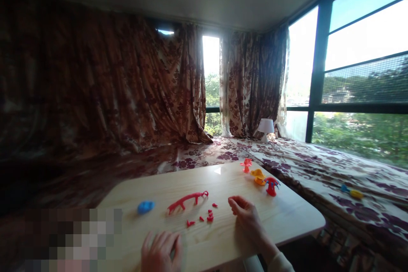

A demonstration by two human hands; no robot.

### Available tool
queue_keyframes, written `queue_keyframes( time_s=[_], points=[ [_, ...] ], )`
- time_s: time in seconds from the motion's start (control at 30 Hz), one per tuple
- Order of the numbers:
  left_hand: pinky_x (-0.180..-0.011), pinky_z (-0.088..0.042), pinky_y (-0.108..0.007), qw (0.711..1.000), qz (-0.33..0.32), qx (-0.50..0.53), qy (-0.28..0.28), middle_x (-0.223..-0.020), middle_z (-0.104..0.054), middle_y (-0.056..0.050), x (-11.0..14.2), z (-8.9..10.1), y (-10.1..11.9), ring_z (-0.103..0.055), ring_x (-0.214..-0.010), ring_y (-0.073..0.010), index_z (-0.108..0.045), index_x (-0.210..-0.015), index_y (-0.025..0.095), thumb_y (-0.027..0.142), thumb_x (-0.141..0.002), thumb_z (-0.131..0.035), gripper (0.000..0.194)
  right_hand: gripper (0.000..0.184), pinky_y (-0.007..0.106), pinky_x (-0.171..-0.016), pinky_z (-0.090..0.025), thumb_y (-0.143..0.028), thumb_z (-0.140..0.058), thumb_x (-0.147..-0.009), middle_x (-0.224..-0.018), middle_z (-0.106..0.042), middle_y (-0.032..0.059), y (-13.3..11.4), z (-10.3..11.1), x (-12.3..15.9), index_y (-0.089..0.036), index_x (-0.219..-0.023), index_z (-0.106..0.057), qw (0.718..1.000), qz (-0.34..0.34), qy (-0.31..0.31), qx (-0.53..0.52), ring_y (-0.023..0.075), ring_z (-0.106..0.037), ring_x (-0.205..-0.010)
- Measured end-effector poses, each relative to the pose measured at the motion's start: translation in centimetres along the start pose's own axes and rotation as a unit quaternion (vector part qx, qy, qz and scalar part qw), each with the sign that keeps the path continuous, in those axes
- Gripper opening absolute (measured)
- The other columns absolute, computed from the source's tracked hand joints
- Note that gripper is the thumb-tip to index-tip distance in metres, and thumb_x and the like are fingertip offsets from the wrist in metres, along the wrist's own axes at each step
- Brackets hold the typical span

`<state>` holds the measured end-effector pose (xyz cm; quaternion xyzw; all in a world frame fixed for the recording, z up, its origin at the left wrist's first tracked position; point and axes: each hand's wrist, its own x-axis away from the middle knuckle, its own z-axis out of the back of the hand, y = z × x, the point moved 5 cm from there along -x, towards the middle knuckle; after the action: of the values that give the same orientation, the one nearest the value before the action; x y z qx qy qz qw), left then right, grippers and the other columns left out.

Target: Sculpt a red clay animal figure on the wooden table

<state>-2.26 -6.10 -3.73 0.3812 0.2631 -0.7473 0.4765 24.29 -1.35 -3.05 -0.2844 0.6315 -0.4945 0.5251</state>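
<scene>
My left hand point(161, 251) lies at the near edge of the table, palm down with its fingers stretched forward. My right hand point(245, 214) rests on its side on the tabletop, fingers curled together; whatever they may hold is hidden. Between and beyond the hands is a long red modelling-clay figure point(188, 199) with short legs and a looped end. Several small red clay pieces point(209, 216) are scattered in front of it, left of my right hand. A blue clay lump point(145, 207) sits farther left.
Three clay figures stand at the table's point(153, 187) far right: a pink one point(246, 165), a yellow one point(258, 176) and a red-and-blue one point(272, 187). A blue-and-yellow object point(353, 193) lies on the flowered cover at right. A white lamp point(265, 126) stands by the curtains.
</scene>
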Motion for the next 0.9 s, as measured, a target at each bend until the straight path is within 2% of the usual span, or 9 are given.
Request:
queue_keyframes(
  time_s=[0.1, 0.27, 0.5, 0.6, 0.77, 0.9],
  points=[
    [-0.088, -0.034, -0.039, 1.000, 0.006, 0.003, -0.011, -0.072, -0.071, 0.003, -0.05, 0.09, 0.03, -0.064, -0.068, -0.0161, -0.065, -0.079, 0.026, 0.023, -0.083, -0.048, 0.018, 0.037, 0.023, -0.047, -0.040, -0.049, -0.058, -0.075, -0.051, -0.056, -0.0008, -0.19, -0.14, 0.17, -0.017, -0.056, -0.060, 1.000, -0.002, -0.006, 0.003, 0.0133, -0.051, -0.049],
    [-0.087, -0.036, -0.038, 1.000, 0.010, 0.009, -0.013, -0.070, -0.071, 0.002, -0.16, 0.27, 0.08, -0.064, -0.067, -0.0160, -0.066, -0.077, 0.025, 0.024, -0.083, -0.049, 0.018, 0.027, 0.025, -0.051, -0.046, -0.041, -0.060, -0.071, -0.062, -0.064, 0.0026, 0.37, -0.20, 0.00, -0.016, -0.074, -0.068, 1.000, -0.004, -0.005, 0.007, 0.0164, -0.058, -0.057],
    [-0.087, -0.033, -0.039, 0.999, 0.017, 0.027, -0.005, -0.070, -0.070, 0.004, -0.41, 0.48, 0.35, -0.064, -0.066, -0.0160, -0.064, -0.075, 0.025, 0.021, -0.082, -0.050, 0.017, 0.019, 0.028, -0.063, -0.048, -0.028, -0.061, -0.064, -0.077, -0.069, 0.0068, 0.47, -0.08, -0.24, -0.016, -0.074, -0.072, 0.999, 0.024, -0.010, 0.026, 0.0197, -0.061, -0.071],
    [-0.088, -0.032, -0.039, 0.999, 0.019, 0.030, -0.009, -0.071, -0.070, 0.004, -0.46, 0.50, 0.43, -0.064, -0.067, -0.0165, -0.064, -0.075, 0.025, 0.022, -0.082, -0.049, 0.016, 0.024, 0.029, -0.064, -0.048, -0.031, -0.062, -0.065, -0.076, -0.069, 0.0062, 0.40, -0.01, -0.19, -0.016, -0.082, -0.071, 0.999, 0.017, -0.005, 0.030, 0.0199, -0.061, -0.071],
    [-0.087, -0.031, -0.039, 0.999, 0.019, 0.031, -0.017, -0.070, -0.070, 0.003, -0.40, 0.57, 0.47, -0.063, -0.067, -0.0161, -0.064, -0.076, 0.025, 0.021, -0.083, -0.049, 0.017, 0.028, 0.026, -0.052, -0.047, -0.042, -0.060, -0.072, -0.063, -0.067, 0.0047, 0.40, -0.17, 0.00, -0.015, -0.072, -0.069, 0.999, 0.000, -0.017, 0.033, 0.0177, -0.060, -0.058],
    [-0.088, -0.031, -0.040, 0.999, 0.022, 0.031, -0.023, -0.070, -0.070, 0.003, -0.37, 0.68, 0.52, -0.063, -0.067, -0.0164, -0.064, -0.075, 0.024, 0.021, -0.083, -0.048, 0.017, 0.029, 0.026, -0.053, -0.048, -0.039, -0.057, -0.073, -0.070, -0.070, 0.0068, 0.57, -0.10, 0.00, -0.015, -0.081, -0.071, 0.999, 0.000, -0.017, 0.035, 0.0191, -0.062, -0.063]
  ],
)
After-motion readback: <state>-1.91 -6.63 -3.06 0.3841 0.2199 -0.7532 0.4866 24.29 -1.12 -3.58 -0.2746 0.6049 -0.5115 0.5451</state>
